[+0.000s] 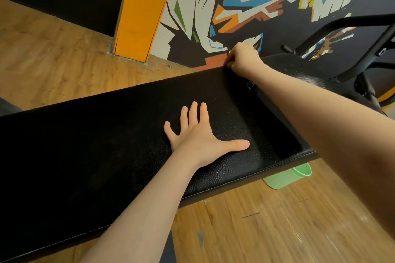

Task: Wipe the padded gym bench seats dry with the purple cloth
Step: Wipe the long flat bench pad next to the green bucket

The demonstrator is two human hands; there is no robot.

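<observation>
Under the flat, spread left hand point(196, 134) lies the black padded desk point(96, 145), its pebbled surface dull, with no wet visible. Beyond it at the far edge, the right hand point(242, 58) is clenched on the purple cloth point(224, 63), nearly hidden; bunched so small, it could skip damp patches or slip off the edge
</observation>
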